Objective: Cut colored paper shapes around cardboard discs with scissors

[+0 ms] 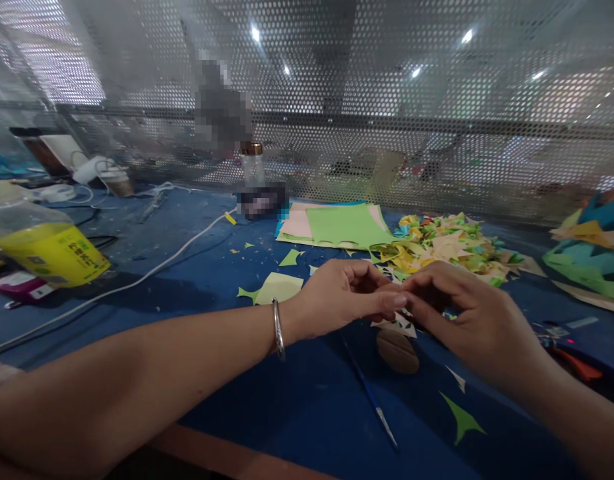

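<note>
- Left hand (344,297), at centre: fingers curled inward, thumb and forefinger drawn close together at the tips; any held piece too small to make out, full closure impossible to tell.
- Right hand (464,307), just right: fingers bent, thumb and forefinger tips right up against those of the left; hold likewise impossible to tell.
- Pale cut paper (399,325) directly below the meeting fingertips in view; whether held or lying on the table (287,393), cannot tell.
- Brown block (399,352) on the table, just nearer than the pale paper, with rounded edges.
- Slim blue tool (363,383) left of the block, slanted, metallic tip toward the near side.
- Near right: green scrap (461,419) with pointed corners, below the right forearm; orange-handled tool (579,365) farther right.
- Near edge of the table marked by a brownish strip (211,453), partly under the left forearm.
- Widest visible stretch of blue surface between left forearm, blue tool and near strip.
- Far side tighter: scrap pile (451,247) close behind the right hand, sheet stack (347,223) left of the pile, perforated screen (337,153) along the back.
- Left: white cable (177,257) across the surface, toward the bottle (51,253).
</note>
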The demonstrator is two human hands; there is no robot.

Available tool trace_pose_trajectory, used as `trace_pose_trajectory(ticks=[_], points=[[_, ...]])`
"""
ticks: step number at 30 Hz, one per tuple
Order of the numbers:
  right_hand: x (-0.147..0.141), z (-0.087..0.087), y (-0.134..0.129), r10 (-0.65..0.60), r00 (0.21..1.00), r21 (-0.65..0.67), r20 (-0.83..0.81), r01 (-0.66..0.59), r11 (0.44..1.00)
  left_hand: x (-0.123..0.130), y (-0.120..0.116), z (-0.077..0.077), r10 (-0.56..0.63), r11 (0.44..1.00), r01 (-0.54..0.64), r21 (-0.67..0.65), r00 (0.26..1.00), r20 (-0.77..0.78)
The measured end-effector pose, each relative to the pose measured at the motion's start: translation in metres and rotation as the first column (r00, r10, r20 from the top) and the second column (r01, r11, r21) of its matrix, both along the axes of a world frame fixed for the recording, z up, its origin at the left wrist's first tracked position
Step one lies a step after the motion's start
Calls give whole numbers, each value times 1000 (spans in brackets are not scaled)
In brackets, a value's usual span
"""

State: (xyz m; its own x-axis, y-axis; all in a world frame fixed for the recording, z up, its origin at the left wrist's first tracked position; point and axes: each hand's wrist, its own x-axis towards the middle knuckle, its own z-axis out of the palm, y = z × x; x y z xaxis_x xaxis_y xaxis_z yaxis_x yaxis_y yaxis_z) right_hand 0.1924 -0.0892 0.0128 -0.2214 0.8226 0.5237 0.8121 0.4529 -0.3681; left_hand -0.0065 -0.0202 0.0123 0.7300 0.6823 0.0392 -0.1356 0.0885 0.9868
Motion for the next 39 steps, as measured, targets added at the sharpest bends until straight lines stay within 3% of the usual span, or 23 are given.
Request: trace_pose_trajectory(ticks=[5,22,28,34,39], points=[[-2,-1,-1,-20,1000,0,-8,20,1000,-1,0,-4,43,995,-41,88,999,-27],[-1,-3,-2,-69,996,-2,-50,69,998,-1,0,-2,68,983,-54,175,995,-76],[-5,3,-2,1,1000,-4,26,-1,1000,-2,1,-3,65,966,-35,258,992,-112],[-10,4,-2,-3,1000,-31,1,3,1000,-5,2,2,161,841,-7,540,958,-237],[-14,6,-3,12,1000,-36,-16,-13,999,-7,-1,8,241,761,-13,649,934,-263]])
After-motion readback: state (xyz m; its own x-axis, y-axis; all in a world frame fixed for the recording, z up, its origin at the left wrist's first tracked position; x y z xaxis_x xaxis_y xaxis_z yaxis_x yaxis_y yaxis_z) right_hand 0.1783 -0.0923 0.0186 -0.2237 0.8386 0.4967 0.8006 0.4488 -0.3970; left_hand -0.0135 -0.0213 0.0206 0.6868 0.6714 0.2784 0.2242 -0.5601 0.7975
